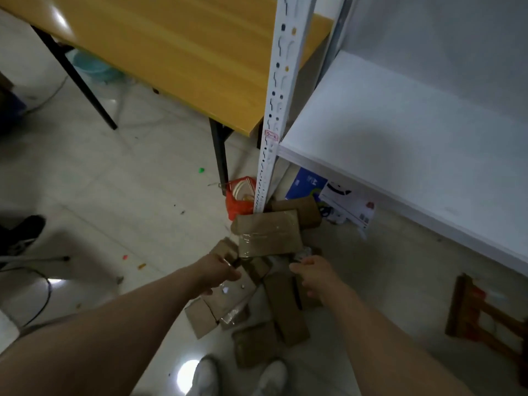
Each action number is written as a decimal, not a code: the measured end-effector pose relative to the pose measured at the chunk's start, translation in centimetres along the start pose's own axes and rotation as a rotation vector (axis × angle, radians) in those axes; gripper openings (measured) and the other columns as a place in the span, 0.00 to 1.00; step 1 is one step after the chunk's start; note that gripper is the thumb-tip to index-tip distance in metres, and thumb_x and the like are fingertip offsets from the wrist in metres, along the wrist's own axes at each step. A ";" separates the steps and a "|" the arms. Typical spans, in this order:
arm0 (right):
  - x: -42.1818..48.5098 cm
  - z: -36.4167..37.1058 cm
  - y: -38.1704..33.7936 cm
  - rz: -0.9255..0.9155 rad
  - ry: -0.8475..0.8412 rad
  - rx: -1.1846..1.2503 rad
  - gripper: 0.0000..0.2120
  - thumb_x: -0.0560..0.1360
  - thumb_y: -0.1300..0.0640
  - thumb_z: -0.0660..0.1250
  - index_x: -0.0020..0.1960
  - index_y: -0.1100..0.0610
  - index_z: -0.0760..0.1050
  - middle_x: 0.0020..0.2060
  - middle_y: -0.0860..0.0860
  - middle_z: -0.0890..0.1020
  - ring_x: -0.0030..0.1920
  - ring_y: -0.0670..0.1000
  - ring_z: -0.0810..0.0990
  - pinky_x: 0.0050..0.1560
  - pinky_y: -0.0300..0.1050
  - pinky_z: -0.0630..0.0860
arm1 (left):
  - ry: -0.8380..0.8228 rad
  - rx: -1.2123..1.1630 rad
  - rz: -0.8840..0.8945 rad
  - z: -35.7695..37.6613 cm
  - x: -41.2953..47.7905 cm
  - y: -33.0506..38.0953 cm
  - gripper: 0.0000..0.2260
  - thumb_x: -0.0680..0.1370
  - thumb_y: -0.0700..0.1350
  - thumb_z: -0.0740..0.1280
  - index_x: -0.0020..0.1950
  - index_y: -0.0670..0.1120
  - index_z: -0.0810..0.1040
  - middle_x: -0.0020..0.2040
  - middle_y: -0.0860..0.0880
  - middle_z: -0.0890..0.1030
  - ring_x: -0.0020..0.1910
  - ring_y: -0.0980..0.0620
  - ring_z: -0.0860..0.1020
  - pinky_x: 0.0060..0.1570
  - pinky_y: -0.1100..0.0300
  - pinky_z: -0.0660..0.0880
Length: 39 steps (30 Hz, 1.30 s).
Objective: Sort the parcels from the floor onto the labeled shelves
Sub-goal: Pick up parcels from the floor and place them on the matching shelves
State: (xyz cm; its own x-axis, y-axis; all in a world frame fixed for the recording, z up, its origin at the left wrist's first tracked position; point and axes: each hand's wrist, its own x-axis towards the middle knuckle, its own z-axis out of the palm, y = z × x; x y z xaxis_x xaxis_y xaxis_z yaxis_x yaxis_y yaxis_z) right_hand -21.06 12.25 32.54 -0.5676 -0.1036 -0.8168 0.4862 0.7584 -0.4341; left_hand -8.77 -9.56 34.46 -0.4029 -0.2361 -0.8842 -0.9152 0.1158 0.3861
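Several brown cardboard parcels [285, 307] lie in a heap on the tiled floor at the foot of the white shelf unit [400, 132]. A large parcel wrapped in clear tape [267, 232] sits on top of the heap. My left hand [220, 271] is at its near left corner with fingers curled. My right hand [314, 274] is at its near right corner, fingers closed by a shiny taped edge. The fingertips of both hands are partly hidden. A small paper label [271, 135] is stuck on the shelf's upright post [281, 67].
A yellow table [185, 52] with black legs stands to the left of the post. A red bag [240, 198], a blue box [305, 182] and a white box [348, 204] sit under the shelf. A wooden stool [480, 315] lies at right. Another person's black shoe [23, 232] is at far left.
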 end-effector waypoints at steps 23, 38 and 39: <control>41.5 5.6 6.3 -0.196 0.132 0.193 0.39 0.75 0.41 0.70 0.79 0.51 0.60 0.73 0.55 0.70 0.68 0.60 0.73 0.65 0.52 0.73 | -0.006 -0.868 -0.031 9.1 39.9 -1.7 0.22 0.75 0.66 0.64 0.54 0.49 0.79 0.45 0.42 0.85 0.43 0.39 0.83 0.37 0.49 0.80; 8.9 -3.4 4.3 0.194 -0.033 0.604 0.41 0.67 0.21 0.61 0.69 0.48 0.74 0.65 0.55 0.78 0.63 0.59 0.76 0.54 0.60 0.76 | -0.029 -0.859 -0.238 1.8 11.9 0.1 0.24 0.73 0.59 0.71 0.61 0.45 0.76 0.58 0.40 0.77 0.55 0.38 0.75 0.54 0.37 0.75; 6.0 -4.1 3.4 0.194 -0.040 0.595 0.35 0.70 0.24 0.61 0.64 0.48 0.76 0.61 0.54 0.79 0.60 0.58 0.77 0.51 0.58 0.77 | -0.053 -0.866 -0.236 1.1 9.2 0.7 0.22 0.74 0.56 0.71 0.61 0.44 0.76 0.58 0.39 0.78 0.54 0.38 0.76 0.51 0.39 0.76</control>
State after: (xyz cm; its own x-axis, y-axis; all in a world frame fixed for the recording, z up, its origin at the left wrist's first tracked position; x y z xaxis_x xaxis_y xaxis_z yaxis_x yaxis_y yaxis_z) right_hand -25.52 16.88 27.73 -0.4122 -0.0328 -0.9105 0.8711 0.2787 -0.4044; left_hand -13.06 -10.62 26.32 -0.2215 -0.1145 -0.9684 -0.6707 -0.7030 0.2365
